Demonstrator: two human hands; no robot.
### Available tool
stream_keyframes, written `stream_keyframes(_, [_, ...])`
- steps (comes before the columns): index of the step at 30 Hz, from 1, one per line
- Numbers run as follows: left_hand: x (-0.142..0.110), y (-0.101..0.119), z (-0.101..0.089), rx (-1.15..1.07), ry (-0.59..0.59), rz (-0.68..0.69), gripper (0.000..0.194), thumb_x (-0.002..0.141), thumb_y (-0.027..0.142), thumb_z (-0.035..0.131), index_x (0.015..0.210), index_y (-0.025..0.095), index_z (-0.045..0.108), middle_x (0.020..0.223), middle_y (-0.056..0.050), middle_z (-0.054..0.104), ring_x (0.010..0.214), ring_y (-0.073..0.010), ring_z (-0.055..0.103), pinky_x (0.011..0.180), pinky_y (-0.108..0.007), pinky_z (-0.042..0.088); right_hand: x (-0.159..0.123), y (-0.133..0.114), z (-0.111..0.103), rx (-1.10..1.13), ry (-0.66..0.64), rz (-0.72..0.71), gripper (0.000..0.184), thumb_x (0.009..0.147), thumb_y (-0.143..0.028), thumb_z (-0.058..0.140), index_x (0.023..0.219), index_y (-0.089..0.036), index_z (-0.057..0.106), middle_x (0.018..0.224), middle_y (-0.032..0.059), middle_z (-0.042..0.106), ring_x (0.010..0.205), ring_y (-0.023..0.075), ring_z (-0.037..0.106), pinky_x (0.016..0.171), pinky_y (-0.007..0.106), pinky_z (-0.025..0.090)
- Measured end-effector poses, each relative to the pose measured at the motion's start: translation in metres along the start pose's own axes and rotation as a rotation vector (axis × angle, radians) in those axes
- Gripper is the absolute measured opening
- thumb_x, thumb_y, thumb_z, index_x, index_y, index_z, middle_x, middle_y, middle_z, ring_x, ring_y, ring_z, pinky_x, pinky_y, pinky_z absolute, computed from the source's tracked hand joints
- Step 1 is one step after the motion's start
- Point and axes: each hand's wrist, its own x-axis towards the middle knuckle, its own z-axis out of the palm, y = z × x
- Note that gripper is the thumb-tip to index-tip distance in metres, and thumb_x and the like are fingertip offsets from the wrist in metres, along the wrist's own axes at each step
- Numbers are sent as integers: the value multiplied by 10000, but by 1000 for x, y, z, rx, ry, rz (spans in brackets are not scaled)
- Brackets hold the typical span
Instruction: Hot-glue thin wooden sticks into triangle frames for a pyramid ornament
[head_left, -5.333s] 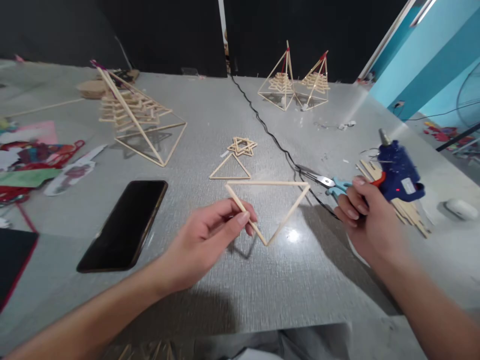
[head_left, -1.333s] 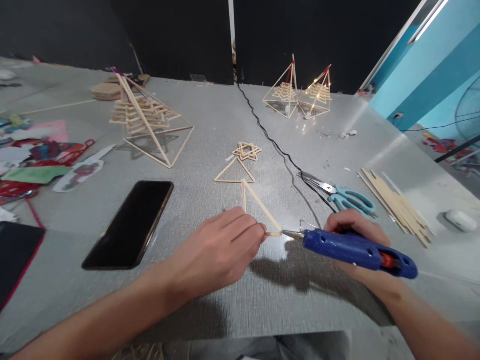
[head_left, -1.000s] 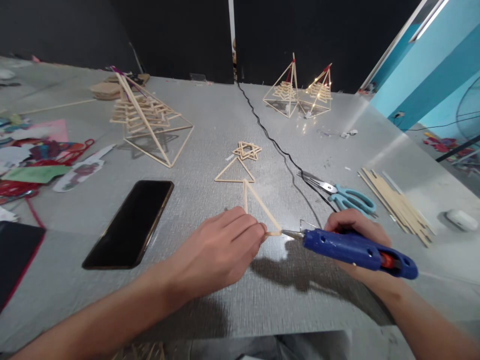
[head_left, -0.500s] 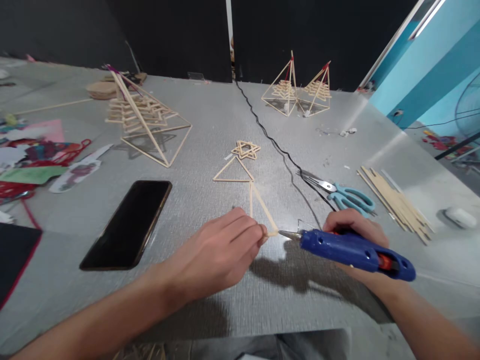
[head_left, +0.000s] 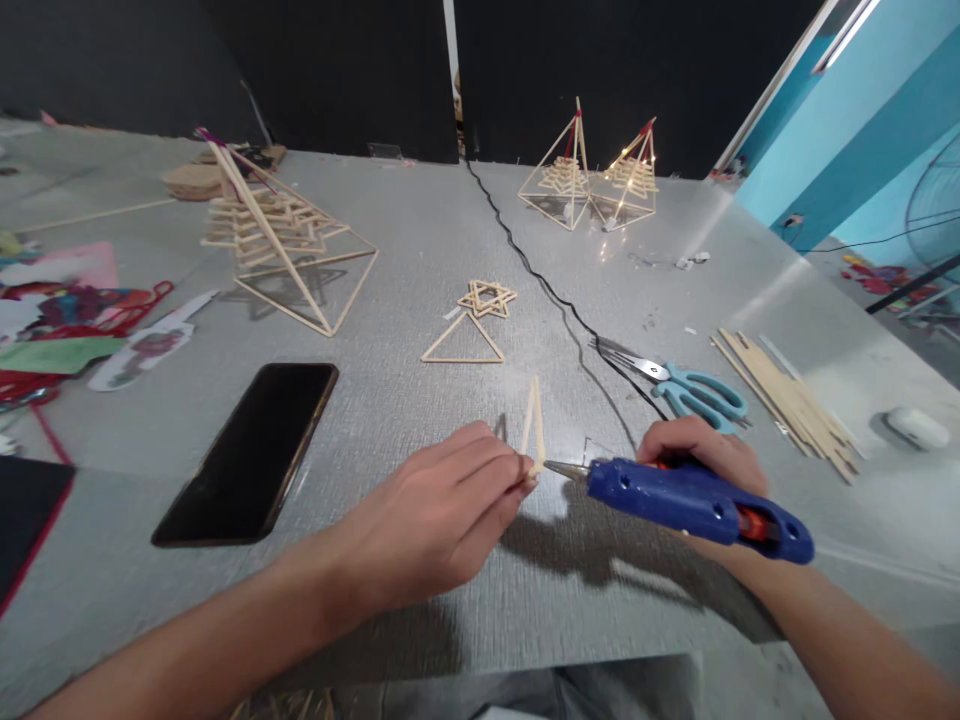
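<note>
My left hand [head_left: 442,505] pinches a thin wooden stick triangle [head_left: 533,425], held almost edge-on just above the grey table [head_left: 420,250]. My right hand [head_left: 701,460] grips a blue hot glue gun [head_left: 694,497]. Its metal nozzle points left and touches the triangle's near corner, right beside my left fingertips. A small flat stick triangle [head_left: 463,342] and a stick star [head_left: 487,297] lie on the table behind.
A black phone [head_left: 247,450] lies at the left. Teal scissors [head_left: 686,385], a black cable [head_left: 555,300] and a bundle of sticks [head_left: 787,400] are at the right. Stick pyramids stand at back left [head_left: 281,235] and back centre [head_left: 589,170]. Coloured paper scraps [head_left: 67,320] sit far left.
My left hand has turned the stick triangle from broadside to nearly edge-on over the last second. The glue gun nozzle has stayed at its near corner, shifting slightly left.
</note>
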Motion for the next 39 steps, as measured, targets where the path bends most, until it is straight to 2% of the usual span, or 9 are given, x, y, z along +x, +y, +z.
stream_keyframes(7, [2, 5, 3, -204, 16, -66, 192, 1097, 45, 537, 1056, 190, 657, 864, 1, 720, 803, -151, 645, 727, -258, 518, 7, -5, -3, 15, -41, -49, 94, 1057, -225, 613, 978, -271, 634, 733, -39, 725, 573, 145, 672, 560, 273, 490])
stream_keyframes(10, [3, 6, 3, -239, 21, -98, 186, 1095, 55, 562, 1056, 203, 669, 856, 7, 737, 800, -149, 669, 706, -249, 514, 5, -6, -2, 8, -33, -44, 126, 1073, -176, 610, 992, -270, 634, 751, -46, 720, 590, 133, 672, 581, 261, 490])
stream_keyframes(19, [4, 7, 4, -271, 9, -110, 196, 1085, 52, 559, 1034, 204, 672, 892, 8, 764, 838, -144, 688, 741, -239, 525, 6, -8, -1, -14, -19, -59, 129, 1122, -229, 601, 998, -261, 623, 757, -46, 687, 595, 117, 654, 587, 255, 494])
stream_keyframes(30, [5, 9, 3, -310, 13, -129, 211, 1092, 68, 562, 995, 195, 698, 854, 13, 750, 786, -138, 661, 736, -238, 529, 8, -8, -2, -19, -39, -69, 118, 1061, -172, 613, 1002, -270, 643, 758, -34, 714, 584, 139, 660, 574, 273, 499])
stream_keyframes(39, [3, 10, 3, -443, -59, -272, 242, 1090, 101, 573, 1000, 192, 778, 955, -9, 803, 870, -141, 717, 834, -252, 574, 8, -5, -1, -8, -45, -124, 127, 1077, -164, 588, 1027, -267, 643, 798, -21, 740, 630, 143, 703, 596, 259, 520])
